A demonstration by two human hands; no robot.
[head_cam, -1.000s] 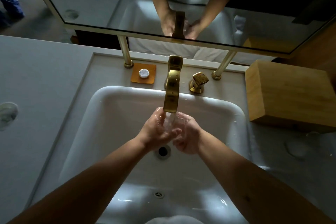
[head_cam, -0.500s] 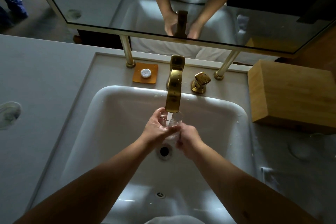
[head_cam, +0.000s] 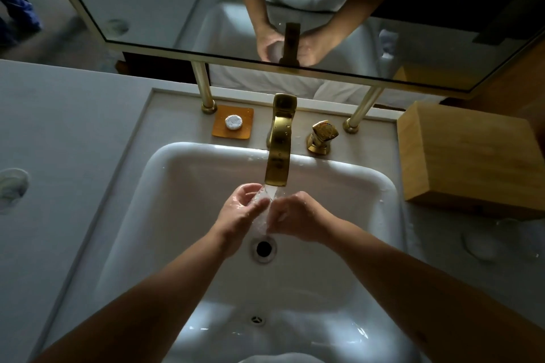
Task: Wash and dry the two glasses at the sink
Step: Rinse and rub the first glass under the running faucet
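A clear glass (head_cam: 261, 206) is under the gold faucet (head_cam: 278, 153), over the white sink (head_cam: 188, 186), with water running onto it. My left hand (head_cam: 240, 212) grips it from the left, fingers curled round its upper part. My right hand (head_cam: 296, 216) holds it from the right, fingertips curled against its side. The glass looks tilted between the two hands, and much of it is hidden by fingers and water. A round clear thing, perhaps another glass (head_cam: 483, 244), stands on the wet counter to the right.
An orange soap dish (head_cam: 219, 130) with a white soap sits behind the sink, beside the gold tap handle (head_cam: 323, 135). A wooden box (head_cam: 469, 156) stands at the right. Another round clear thing (head_cam: 11, 188) rests on the left counter. The drain (head_cam: 263, 248) lies below the hands.
The glass stood mouth-up under the spout half a second ago. Now it is tipped between my hands, and my right hand has moved up against its side.
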